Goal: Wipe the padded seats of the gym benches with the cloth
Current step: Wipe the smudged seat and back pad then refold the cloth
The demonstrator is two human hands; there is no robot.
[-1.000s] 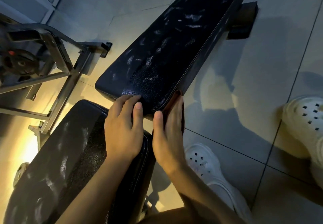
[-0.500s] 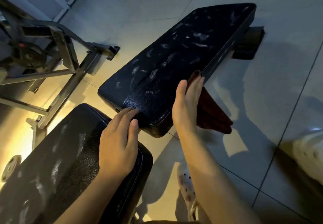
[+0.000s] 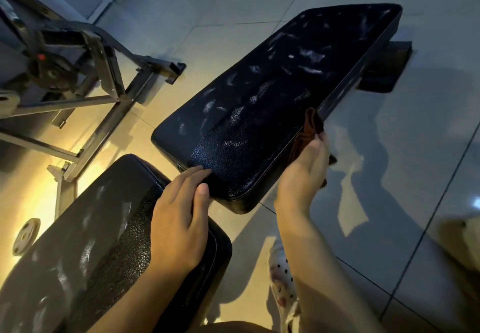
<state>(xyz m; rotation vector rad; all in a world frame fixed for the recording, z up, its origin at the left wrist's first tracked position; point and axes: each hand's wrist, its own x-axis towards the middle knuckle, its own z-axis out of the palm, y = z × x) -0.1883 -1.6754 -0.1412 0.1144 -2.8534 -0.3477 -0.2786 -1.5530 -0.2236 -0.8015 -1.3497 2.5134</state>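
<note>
Black bumpy padded seat [image 3: 85, 262] at lower left, left hand [image 3: 179, 218] flat with straight fingers on the near end of the long dark padded bench [image 3: 272, 104], right hand [image 3: 302, 174] gripping a reddish-brown cloth [image 3: 310, 130] against the bench's right edge mid-frame, grey metal frame [image 3: 104, 80] at upper left

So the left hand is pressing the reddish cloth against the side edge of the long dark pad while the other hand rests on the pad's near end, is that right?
Not quite: it is the right hand that presses the reddish cloth against the side edge of the long dark pad. The left hand is the one resting on the pad's near end. The head view shows this.
</note>
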